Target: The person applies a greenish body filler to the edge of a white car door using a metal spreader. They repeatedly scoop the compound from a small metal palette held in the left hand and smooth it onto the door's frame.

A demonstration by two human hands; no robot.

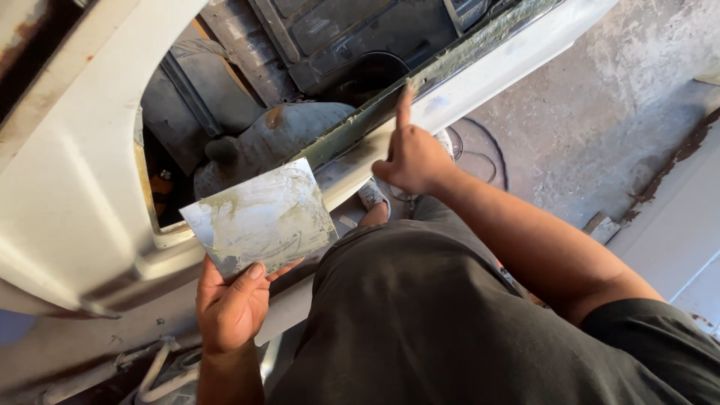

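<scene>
Left hand [229, 307] low in the lower left of the frame, palm up, thumb folded across the top, fingers clamped. Left forearm rising from the bottom edge. Right hand [411, 157] near upper centre, index finger stretched straight up, other fingers curled. Right arm running bare, diagonally from the lower right.

The white car body panel [67, 195] runs out of the picture at the left and top edges, so its full shape cannot be told. Behind the smeared metal sheet [259, 217], the panel's lower lip is covered. The left hand [229, 307] hides the sheet's near corner, and its forearm is cut off at the bottom edge. The right hand [411, 154] shows only its back; the palm and curled fingers are hidden. Dark parts inside the opening [330, 45] are too shadowed to name.
</scene>
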